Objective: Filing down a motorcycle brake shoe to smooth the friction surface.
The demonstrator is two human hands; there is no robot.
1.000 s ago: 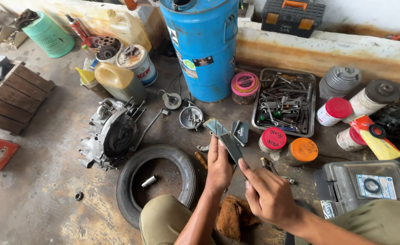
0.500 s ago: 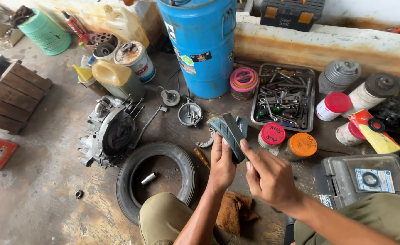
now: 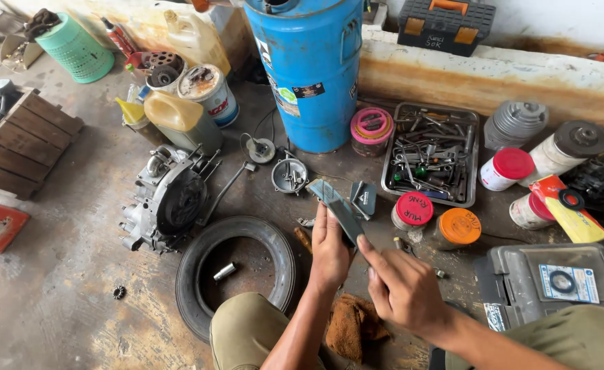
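Below the blue drum (image 3: 313, 68), both hands hold a grey flat strip (image 3: 337, 205) over the concrete floor. Left hand (image 3: 329, 250) fingers wrap its lower part from the left; right hand (image 3: 403, 288) pinches its lower end, fingers curled. Tyre (image 3: 237, 274) lies left of the hands, engine case (image 3: 165, 199) further left. Tool tray (image 3: 432, 154) sits right of the drum, red-lid jar (image 3: 413, 211) and orange-lid jar (image 3: 458, 228) below it.

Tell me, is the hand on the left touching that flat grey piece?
Touching. The head view shows the left hand with its fingers pressed along the flat grey piece, holding it up above the floor; the right hand meets its lower end too.
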